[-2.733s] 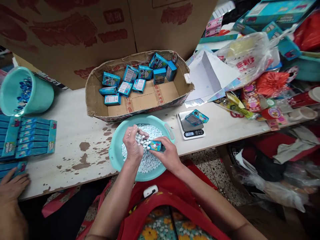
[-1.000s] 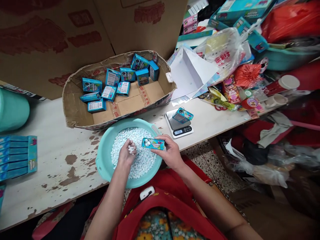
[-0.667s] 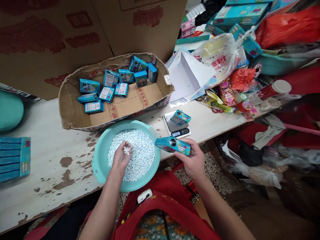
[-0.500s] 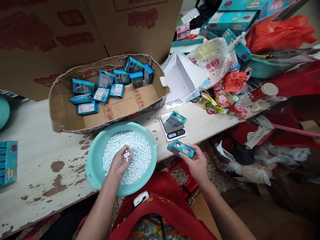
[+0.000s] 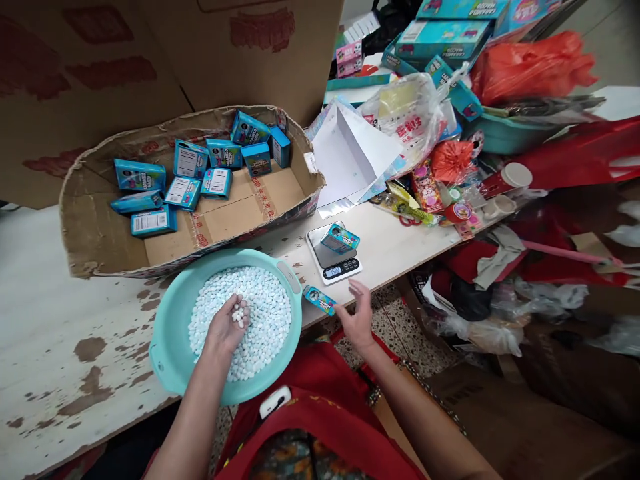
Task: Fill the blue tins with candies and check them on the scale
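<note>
My left hand [image 5: 225, 327] is cupped around several small white candies [image 5: 241, 314], above the turquoise bowl [image 5: 173, 327] full of the same candies [image 5: 267, 320]. Just right of the bowl, a small blue candy box [image 5: 319, 301] lies on the table near its front edge. My right hand [image 5: 359, 323] is at that box's right end, fingers spread; whether its thumb touches the box I cannot tell. Behind it, a digital scale [image 5: 315, 241] with a lit display carries another blue box [image 5: 341, 237], its end open.
A cut-down cardboard carton [image 5: 220, 232] holding several blue boxes stands behind the bowl. To the right are a white paper tray [image 5: 345, 153], plastic bags [image 5: 405, 113], candy packets [image 5: 425, 190] and a paper cup [image 5: 505, 180]. Larger turquoise cartons [image 5: 445, 41] are stacked at the back.
My right hand has set the blue box down beside the bowl and opened its fingers. My left hand stays over the bowl with candies. The whole view has shifted slightly.
</note>
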Motion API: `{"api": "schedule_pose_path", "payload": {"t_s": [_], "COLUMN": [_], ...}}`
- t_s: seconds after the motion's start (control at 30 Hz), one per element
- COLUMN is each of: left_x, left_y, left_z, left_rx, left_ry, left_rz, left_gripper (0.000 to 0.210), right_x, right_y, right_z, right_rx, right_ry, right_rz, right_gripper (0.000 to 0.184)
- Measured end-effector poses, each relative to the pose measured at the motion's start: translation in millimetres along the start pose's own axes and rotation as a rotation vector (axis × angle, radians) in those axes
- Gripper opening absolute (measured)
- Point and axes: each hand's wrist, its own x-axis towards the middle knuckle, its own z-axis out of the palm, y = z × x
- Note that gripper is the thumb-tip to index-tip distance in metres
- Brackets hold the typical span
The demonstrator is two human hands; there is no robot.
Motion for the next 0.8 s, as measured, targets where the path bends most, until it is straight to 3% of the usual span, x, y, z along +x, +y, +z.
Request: {"api": "schedule_pose_path", "payload": {"t_s": [0.1,0.2,0.33,0.47,0.6,0.7,0.8], "left_x": [-1,-3,-7,-22,-43,-50,-49], "left_y": [-2,-2,-2,-3,-4,-4,-2], "left_z": [0.6,2.8,8.8,22.4,47.0,64.2,70.8], "left_rx": [-0.013,-0.012,0.025,0.071,0.05,0.032,0.034], "left_ry": [0.019,0.021,0.031,0.032,-0.119,-0.186,-0.132], "left_rz": [-0.004,0.013,0.052,0.099,0.126,0.159,0.195], "left_gripper": [0.009,0.013,0.014,0.015,0.035,0.05,0.052], "right_x": [42,90,126,110,76,59,51], "right_y": [4,11,-3,-65,-128,-145,-147], "right_z": [-9,-1,6,-8,-8,10,25], "right_rx": [-0.053,-0.034,0.02,-0.057,-0.085,-0.157,-0.203], "right_ry": [0.156,0.122,0.029,-0.019,-0.251,-0.426,-0.473], "right_rz": [-0.001,0.023,0.08,-0.15,-0.382,-0.524,-0.564], "right_gripper": [0.065,0.073,0.043,0.032,0.032,0.029,0.027]}}
